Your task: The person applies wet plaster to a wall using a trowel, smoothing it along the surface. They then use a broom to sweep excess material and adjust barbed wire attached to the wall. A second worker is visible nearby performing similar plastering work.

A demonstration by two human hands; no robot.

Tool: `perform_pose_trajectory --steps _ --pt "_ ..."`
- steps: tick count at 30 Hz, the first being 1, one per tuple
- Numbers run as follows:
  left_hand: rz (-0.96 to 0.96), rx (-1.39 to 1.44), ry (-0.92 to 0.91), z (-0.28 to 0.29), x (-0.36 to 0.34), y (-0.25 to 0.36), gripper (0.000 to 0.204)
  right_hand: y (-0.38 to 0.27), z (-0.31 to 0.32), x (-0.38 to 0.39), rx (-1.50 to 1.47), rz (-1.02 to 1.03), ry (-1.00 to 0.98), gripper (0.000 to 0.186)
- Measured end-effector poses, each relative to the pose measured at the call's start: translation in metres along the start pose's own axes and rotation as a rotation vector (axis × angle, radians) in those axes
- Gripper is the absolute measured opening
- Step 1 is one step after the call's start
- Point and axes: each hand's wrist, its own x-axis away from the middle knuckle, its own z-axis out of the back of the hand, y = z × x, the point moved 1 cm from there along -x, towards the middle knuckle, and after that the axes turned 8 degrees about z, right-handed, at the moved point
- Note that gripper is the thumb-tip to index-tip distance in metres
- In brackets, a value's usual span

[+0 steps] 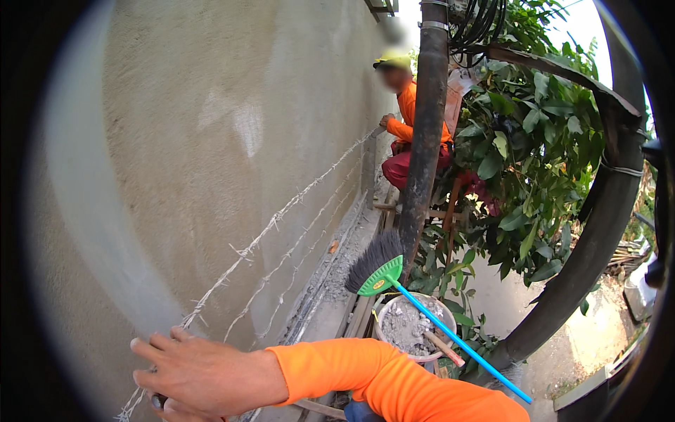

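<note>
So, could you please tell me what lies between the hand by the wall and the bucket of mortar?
In the head view, the orange sleeve spans from the hand toward the bucket, above wooden planks.

Rough, matt grey plaster covers the wall (pixel 211 141); the broom (pixel 380 267) has glossy green and blue plastic with dark bristles; the sleeve (pixel 373 380) is orange cloth.

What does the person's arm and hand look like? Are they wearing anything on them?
One arm shows, coming in from the lower right. It wears a long bright orange sleeve, smooth and a little wrinkled, ending at the wrist. The hand is bare: no glove, ring or watch shows. Which hand it is cannot be told, and no other hand is in view.
</note>
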Motion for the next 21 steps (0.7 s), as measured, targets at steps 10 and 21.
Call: perform_pose_trajectory --steps 10,21 --pt "-0.045 -0.040 -0.053 0.016 -0.019 -0.019 0.030 0.015 0.018 0.005 0.038 0.063 0.111 0.027" --pt "0.013 0.052 0.007 0.009 -0.019 -0.003 0.029 0.024 0.046 0.004 0.049 -0.089 -0.006 0.020"
